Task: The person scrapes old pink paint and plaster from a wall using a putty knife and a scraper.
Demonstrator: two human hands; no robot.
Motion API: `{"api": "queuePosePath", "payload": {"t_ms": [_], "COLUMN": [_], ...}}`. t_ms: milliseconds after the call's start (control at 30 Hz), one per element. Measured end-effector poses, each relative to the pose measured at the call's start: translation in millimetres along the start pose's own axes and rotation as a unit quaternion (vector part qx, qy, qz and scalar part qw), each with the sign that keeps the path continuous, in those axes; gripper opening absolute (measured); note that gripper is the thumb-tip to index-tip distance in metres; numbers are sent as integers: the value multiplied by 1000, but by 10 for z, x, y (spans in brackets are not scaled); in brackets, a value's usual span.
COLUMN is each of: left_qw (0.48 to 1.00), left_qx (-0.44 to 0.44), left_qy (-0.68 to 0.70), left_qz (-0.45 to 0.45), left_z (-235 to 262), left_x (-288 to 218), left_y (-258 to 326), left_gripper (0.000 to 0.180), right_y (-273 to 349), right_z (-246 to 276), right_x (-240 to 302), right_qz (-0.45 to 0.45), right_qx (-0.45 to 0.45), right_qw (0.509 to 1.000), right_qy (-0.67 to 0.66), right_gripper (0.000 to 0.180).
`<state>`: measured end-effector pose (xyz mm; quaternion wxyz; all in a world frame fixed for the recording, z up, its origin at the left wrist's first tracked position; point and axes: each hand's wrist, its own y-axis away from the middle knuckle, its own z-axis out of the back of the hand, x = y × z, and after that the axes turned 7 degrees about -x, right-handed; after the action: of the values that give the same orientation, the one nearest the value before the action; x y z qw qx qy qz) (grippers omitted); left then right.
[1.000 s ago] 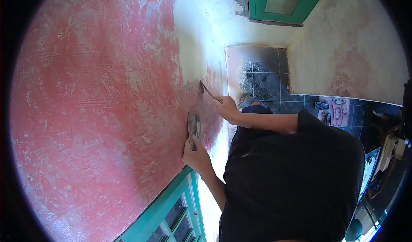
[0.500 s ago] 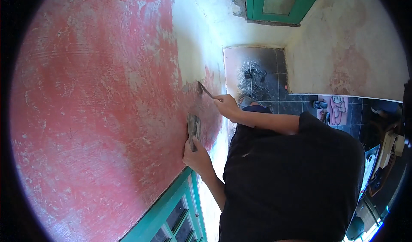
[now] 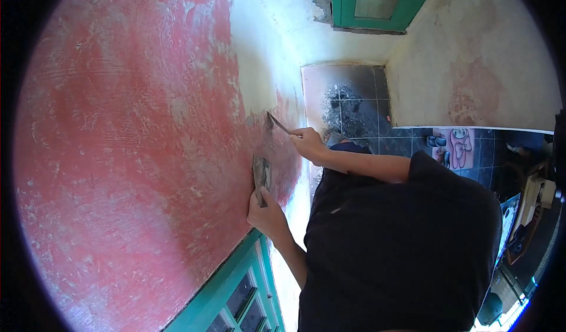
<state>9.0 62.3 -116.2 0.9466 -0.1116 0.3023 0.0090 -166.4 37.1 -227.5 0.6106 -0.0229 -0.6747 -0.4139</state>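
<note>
The left hand (image 3: 266, 215), just below the middle of the frame, is clenched round the handle of a flat scraper (image 3: 261, 177). The blade lies against the red wall (image 3: 130, 155), its long axis running nearly straight up the picture and pointing toward the top. The right hand (image 3: 308, 143), a little above and to the right, grips a narrower putty knife (image 3: 277, 123). That blade slants up and left, and its tip touches the wall where the red paint meets pale cream plaster (image 3: 259, 55).

A green frame (image 3: 236, 285) sits at the lower centre and a green door (image 3: 377, 2) at the top. At right centre, on the dark tiled floor (image 3: 359, 105), lies a small pink rectangular mat with a cartoon figure (image 3: 460, 147).

Against half a second ago, both tools and hands sit in almost the same places. The putty knife is barely shifted.
</note>
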Motion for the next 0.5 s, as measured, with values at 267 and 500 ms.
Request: {"api": "queuePosePath", "payload": {"t_ms": [267, 500], "left_qw": [1000, 1000], "left_qx": [14, 18], "left_qy": [-10, 0], "left_qz": [2, -4], "left_z": [-5, -27], "left_x": [0, -4], "left_y": [-1, 1], "left_gripper": [28, 29], "right_y": [-261, -259], "right_z": [-131, -115], "right_x": [-352, -464], "right_qz": [51, 84], "right_qx": [-12, -21], "right_qw": [999, 996], "right_qy": [12, 0], "right_gripper": [39, 36]}}
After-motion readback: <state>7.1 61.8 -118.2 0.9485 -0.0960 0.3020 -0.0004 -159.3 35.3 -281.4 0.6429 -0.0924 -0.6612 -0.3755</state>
